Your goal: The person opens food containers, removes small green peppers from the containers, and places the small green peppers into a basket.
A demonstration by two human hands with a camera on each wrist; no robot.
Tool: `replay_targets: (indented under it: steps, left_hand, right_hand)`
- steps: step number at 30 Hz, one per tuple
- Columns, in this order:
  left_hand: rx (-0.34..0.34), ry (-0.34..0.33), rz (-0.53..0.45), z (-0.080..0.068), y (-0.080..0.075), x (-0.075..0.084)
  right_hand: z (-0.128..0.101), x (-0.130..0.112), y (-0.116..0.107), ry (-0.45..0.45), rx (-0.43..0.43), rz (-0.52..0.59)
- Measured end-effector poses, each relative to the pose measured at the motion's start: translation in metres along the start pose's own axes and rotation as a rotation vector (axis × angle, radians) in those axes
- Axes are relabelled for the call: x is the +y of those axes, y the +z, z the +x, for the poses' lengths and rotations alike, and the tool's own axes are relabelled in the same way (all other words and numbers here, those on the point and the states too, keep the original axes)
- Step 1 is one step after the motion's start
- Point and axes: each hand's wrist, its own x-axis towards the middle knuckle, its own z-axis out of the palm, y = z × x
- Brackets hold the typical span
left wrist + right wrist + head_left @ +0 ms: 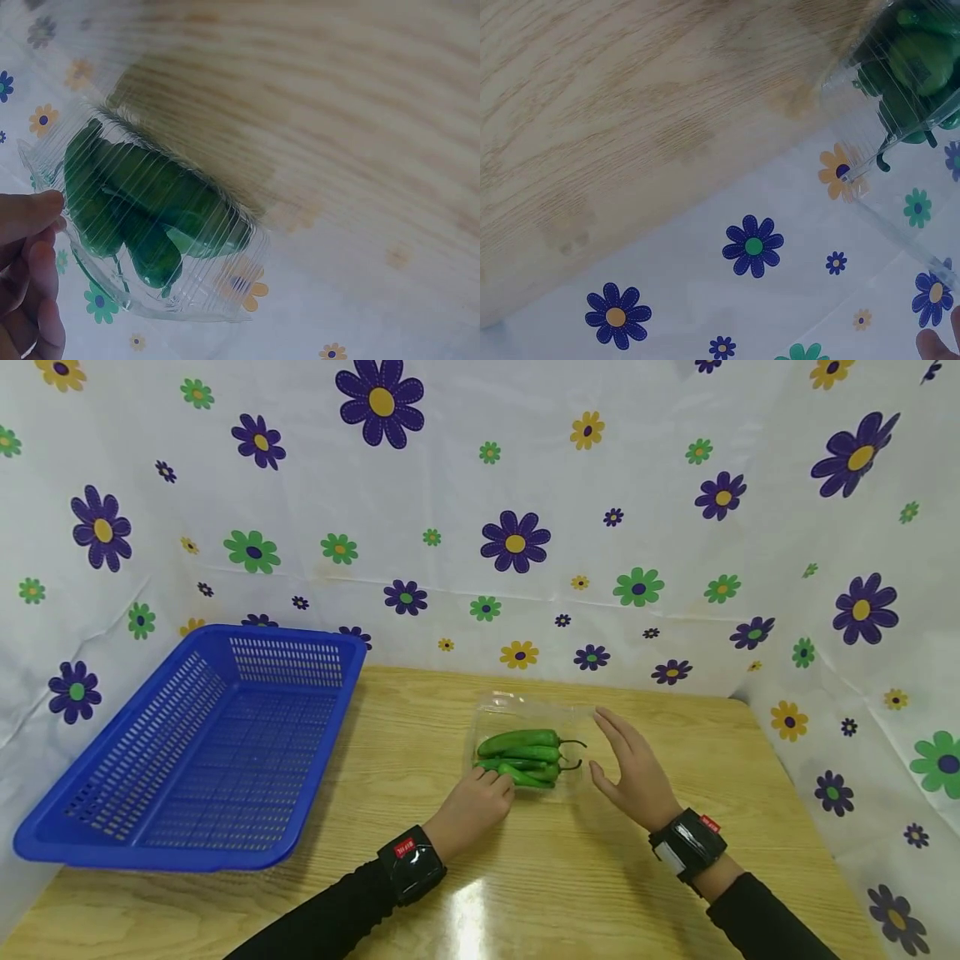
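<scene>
Several long green peppers (525,747) lie side by side in a clear ribbed plastic container (495,706), with thin stems at the right. My left hand (474,806) is at the container's near left corner, fingers curled over the pepper tips. In the left wrist view, thumb and finger pinch the rim beside the peppers (146,191). My right hand (637,781) is held just right of the container, thumb apart from straight fingers, holding nothing. Only its fingertips (932,346) show in the right wrist view, near the container's edge.
A large blue plastic basket (318,793) with slotted sides stands at the left of the wooden table (540,893). A white cloth (442,485) printed with flowers hangs behind the table and along both sides.
</scene>
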Motion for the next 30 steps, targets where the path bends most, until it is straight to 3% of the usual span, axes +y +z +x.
replay_targets:
  steps: [4, 15, 19, 24, 30]
  left_hand:
    - [0.002, -0.001, -0.004, 0.001, 0.0, 0.0]
    - [0.004, -0.024, -0.052, 0.0, 0.002, 0.0]
    - [-0.022, -0.08, -0.2, -0.003, 0.004, -0.008]
    - [-0.098, -0.165, -0.429, -0.01, 0.005, -0.028]
    - [-0.138, -0.136, -0.514, -0.015, 0.003, -0.046]
  right_hand:
    - [0.0, 0.001, -0.001, -0.017, 0.024, 0.033]
    - [-0.005, -0.008, 0.004, 0.015, -0.048, 0.026]
    - [-0.007, -0.012, 0.006, 0.004, -0.118, 0.065]
    - [-0.013, -0.014, 0.011, -0.015, -0.228, 0.072]
    - [-0.017, -0.015, 0.015, -0.031, -0.284, 0.07]
